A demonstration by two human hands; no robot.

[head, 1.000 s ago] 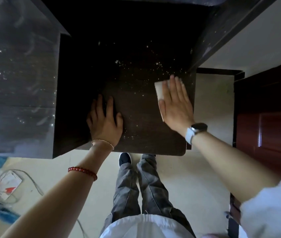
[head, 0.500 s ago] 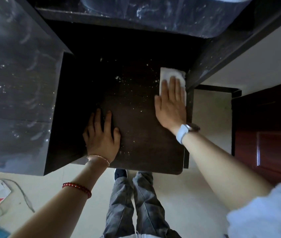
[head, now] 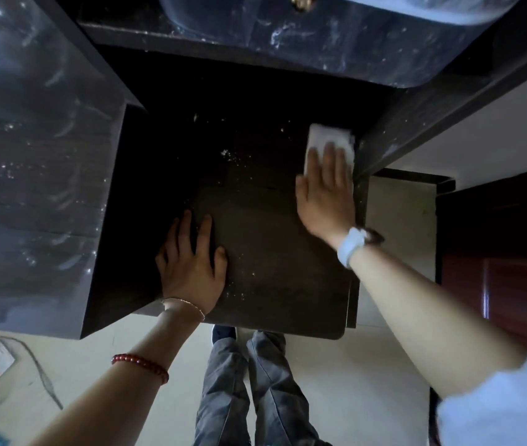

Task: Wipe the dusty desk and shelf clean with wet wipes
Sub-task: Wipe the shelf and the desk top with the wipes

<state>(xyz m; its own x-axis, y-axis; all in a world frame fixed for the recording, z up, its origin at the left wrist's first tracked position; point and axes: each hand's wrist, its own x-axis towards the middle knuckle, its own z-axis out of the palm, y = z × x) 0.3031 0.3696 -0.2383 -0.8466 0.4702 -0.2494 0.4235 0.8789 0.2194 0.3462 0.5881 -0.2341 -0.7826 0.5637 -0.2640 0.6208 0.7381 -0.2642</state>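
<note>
Right hand (head: 326,194), fingers straight, pressed a wipe (head: 326,138) flat on the shelf (head: 271,268) at centre right; left hand (head: 191,265) rested flat, holding nothing.

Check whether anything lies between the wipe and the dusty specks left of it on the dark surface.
Nothing visible does. The wet wipe sits under the right hand by the right wall; the specks lie across bare surface. The left hand rests nearer the front edge.

Left hand (head: 191,265): lies flat, palm down, fingers (head: 205,230) straight and a little spread, arm reaching forward from the lower left.
Right hand (head: 328,191): flat, palm down, fingers straight and close together, arm stretched further forward from the lower right.
</note>
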